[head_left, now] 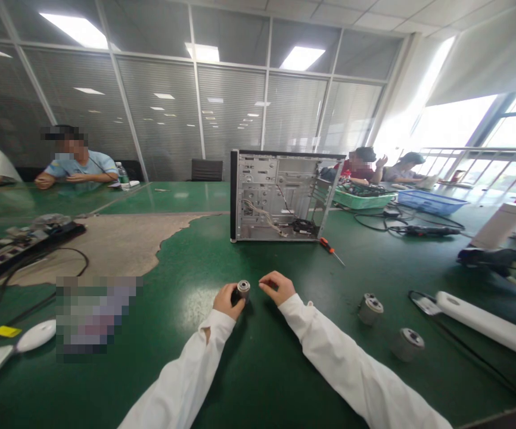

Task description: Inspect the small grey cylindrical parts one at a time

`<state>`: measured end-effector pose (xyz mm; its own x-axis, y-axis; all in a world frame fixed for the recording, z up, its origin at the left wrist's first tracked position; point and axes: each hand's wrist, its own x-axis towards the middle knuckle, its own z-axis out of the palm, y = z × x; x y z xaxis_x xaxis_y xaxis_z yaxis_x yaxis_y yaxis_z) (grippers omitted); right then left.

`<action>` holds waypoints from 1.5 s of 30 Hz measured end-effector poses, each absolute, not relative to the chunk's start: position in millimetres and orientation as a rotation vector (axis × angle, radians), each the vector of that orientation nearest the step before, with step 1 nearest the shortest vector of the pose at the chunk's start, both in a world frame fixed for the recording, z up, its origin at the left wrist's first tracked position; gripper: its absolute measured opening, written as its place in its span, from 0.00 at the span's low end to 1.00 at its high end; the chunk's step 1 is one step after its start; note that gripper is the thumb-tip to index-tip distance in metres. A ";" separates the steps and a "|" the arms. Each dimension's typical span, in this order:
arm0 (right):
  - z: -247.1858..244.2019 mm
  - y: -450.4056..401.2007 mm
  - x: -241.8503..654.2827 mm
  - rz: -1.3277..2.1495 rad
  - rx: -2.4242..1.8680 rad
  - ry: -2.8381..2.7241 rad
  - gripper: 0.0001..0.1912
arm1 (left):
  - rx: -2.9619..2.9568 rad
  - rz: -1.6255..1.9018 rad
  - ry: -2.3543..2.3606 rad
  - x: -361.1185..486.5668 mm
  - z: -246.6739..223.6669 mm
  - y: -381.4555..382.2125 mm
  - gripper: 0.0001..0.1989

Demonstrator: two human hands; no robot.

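My left hand [228,301] is wrapped round a silver metal cylinder [243,291], dark-sided, with a ring and dark openings on its top face. Just right of it, apart from the cylinder, my right hand [277,287] has thumb and fingertips brought together. Whatever lies between those fingertips, if anything, is too small to make out. Two similar metal cylinders stand upright on the green tabletop to the right: one cylinder [370,310] farther off and another cylinder [407,345] nearer me.
Ahead stands an open computer case [280,196], with an orange screwdriver [332,251] by its corner. At right lie a white power strip [485,325], a green basket [365,201] and a blue basket [432,202]. Circuit boards [21,244] and a white mouse [37,335] are left. Several people sit beyond.
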<state>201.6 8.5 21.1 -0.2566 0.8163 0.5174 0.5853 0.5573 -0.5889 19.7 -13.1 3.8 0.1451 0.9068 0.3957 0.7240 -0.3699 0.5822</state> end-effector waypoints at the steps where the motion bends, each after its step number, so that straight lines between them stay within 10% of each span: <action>1: 15.2 11.0 207.1 0.355 -1.154 -2.010 0.06 | 2.163 1.063 1.611 19.0 2.9 -12.3 0.14; 30: 18.9 -53.1 211.7 0.508 -1.023 -2.028 0.32 | 1.970 0.987 1.289 27.5 16.3 -26.4 0.10; 45: 3.2 -179.9 319.6 -0.027 -1.541 -1.634 0.22 | 1.987 0.802 0.937 46.0 19.8 -36.1 0.09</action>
<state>319.6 -179.9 3.2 0.1401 0.8018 0.5809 0.8203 0.2345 -0.5216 46.0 -36.1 19.8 0.5284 0.8237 0.2054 0.3304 -0.4224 0.8441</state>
